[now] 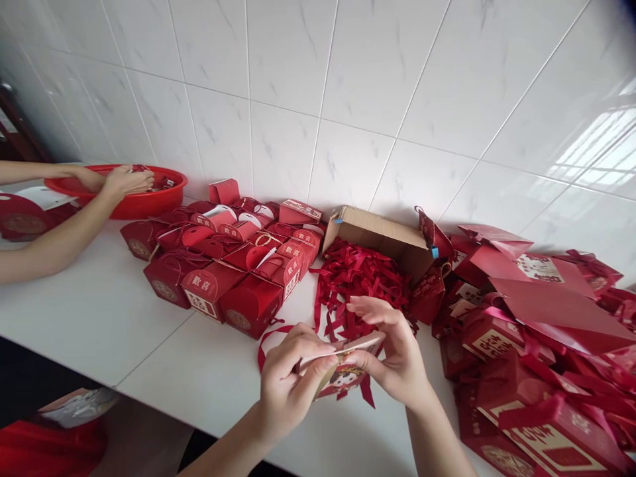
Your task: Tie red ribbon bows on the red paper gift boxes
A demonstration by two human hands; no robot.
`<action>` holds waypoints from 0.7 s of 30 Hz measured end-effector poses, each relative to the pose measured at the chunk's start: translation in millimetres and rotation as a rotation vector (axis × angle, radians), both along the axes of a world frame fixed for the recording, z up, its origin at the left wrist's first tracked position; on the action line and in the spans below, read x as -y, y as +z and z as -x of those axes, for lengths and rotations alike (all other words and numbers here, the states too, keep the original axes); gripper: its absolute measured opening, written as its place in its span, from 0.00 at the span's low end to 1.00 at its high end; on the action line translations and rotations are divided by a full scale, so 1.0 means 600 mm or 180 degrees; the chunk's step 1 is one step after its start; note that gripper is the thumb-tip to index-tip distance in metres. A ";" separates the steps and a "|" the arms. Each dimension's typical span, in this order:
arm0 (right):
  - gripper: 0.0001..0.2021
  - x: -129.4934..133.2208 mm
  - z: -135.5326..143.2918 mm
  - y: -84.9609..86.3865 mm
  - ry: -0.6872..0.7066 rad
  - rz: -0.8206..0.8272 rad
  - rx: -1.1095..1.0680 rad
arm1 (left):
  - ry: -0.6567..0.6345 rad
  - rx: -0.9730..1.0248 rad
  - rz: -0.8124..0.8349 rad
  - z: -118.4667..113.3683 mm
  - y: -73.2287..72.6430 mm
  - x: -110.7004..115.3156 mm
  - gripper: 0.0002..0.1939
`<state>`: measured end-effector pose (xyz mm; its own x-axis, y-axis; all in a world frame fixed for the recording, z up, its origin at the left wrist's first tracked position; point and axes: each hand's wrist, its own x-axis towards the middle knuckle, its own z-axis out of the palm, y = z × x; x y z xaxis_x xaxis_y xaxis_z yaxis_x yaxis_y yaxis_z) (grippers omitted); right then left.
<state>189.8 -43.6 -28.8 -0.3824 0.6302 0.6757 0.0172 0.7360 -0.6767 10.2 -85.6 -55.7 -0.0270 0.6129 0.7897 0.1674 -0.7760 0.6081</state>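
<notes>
My left hand (293,371) pinches the pale top edge of a small red gift box (348,376) printed with a cartoon figure. On its other side, the thumb of my right hand (390,354) presses near the top, while its other fingers arch out behind the box; how firmly they grip is partly hidden. The box is held tilted over the front of the table, and a red ribbon end hangs below it. Just beyond my hands, a pile of red ribbons (360,271) spills out of a cardboard box (382,228) lying on its side.
Rows of closed red gift boxes (211,288) stand left of the ribbons. Ribboned gift boxes and bags (536,371) are heaped at the right. At far left a co-worker's hands (122,182) reach into a red basin (166,202). A tiled wall (283,152) backs the white table (163,338).
</notes>
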 end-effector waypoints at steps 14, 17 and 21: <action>0.12 -0.005 0.006 -0.009 -0.0789 0.0483 0.0051 | 0.0179 -0.1178 0.2117 0.054 -0.021 -0.009 0.11; 0.12 -0.008 0.001 -0.005 -0.0842 0.0498 0.0137 | -0.0147 -0.1203 0.2216 0.087 -0.008 -0.008 0.13; 0.11 -0.007 -0.008 -0.001 -0.0272 0.0526 0.0618 | -0.0074 -0.0284 0.1836 0.124 0.011 0.000 0.07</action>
